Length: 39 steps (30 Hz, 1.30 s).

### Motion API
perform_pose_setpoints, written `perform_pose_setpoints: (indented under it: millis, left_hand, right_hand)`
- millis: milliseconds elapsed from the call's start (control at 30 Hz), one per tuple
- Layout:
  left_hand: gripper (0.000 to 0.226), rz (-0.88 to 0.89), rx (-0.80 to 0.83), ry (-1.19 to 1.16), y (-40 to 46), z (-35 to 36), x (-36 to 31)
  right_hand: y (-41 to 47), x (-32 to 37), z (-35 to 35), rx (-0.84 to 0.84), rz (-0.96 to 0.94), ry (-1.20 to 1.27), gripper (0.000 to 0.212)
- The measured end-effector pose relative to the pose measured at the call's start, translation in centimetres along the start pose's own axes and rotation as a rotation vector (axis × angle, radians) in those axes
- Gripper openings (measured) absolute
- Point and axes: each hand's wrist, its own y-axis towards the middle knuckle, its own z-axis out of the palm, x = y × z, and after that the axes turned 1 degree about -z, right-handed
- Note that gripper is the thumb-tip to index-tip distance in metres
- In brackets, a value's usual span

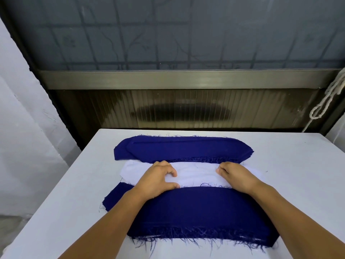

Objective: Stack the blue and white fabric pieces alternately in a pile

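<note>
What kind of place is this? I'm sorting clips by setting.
Probably a small sewing or garment workshop. Cut blue fabric pieces with frayed raw edges lie in piles beside white fabric pieces on a plain white table, which stands against a frosted, barred window.

We see a table [56, 212] with three lots of fabric in a row running away from us. The near pile [201, 212] lies closest, the middle piece [194, 173] just behind it, and the far pile [183, 148] behind that (its near edge seems to overlap the middle piece). The left hand [158, 179] and right hand [237, 176] rest on the middle piece. A cord [324, 101] hangs at far right.
</note>
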Motion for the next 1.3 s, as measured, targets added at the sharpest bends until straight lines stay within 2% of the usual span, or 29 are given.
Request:
perform_pose_setpoints:
  millis: [100,267,433,633,800,900,1000,1100,1233,1300]
  left_hand:
    - [0.024,0.007,-0.033,0.004,0.0,0.1,0.0]
    - [0.002,0.030,-0.071,-0.007,0.1,0.3,0.0]
    - [0.015,0.037,-0.078,-0.061,0.1,0.3,0.0]
    - [0.016,0.014,-0.095,-0.132,0.1,0.0,0.0]
    - [0.017,0.000,-0.159,-0.022,0.0,0.1,-0.1]
    - [0.018,0.014,-0.180,0.030,0.0,0.2,-0.2]
    - [0.015,0.021,-0.191,0.074,-0.1,0.2,-0.2]
    - [0.011,0.034,-0.199,0.111,-0.4,0.1,-0.1]
    - [0.015,0.007,-0.241,0.222,-0.9,-0.7,1.0]
    - [0.017,-0.024,-0.265,0.233,-1.7,-1.8,1.8]
  right_hand:
    - [0.2,0.4,-0.3,0.014,0.012,-0.015,0.037]
    - [0.1,0.5,-0.2,-0.002,0.025,-0.015,0.036]
    - [-0.3,0.4,0.4,-0.076,0.009,-0.007,0.031]
    - [-0.6,0.0,1.1,-0.131,-0.024,-0.036,0.029]
    - [-0.8,0.0,1.5,-0.170,-0.086,-0.001,0.024]
    - [-0.9,0.0,1.6,-0.172,-0.167,-0.033,0.029]
    - [-0.8,-0.1,1.7,-0.220,-0.199,-0.072,0.014]
    - [-0.8,-0.3,1.7,-0.252,-0.192,-0.095,0.014]
    - [-1.2,-0.9,1.3,-0.340,-0.113,-0.101,0.006]
    - [-1.7,-1.5,0.8,-0.368,-0.086,-0.086,0.009]
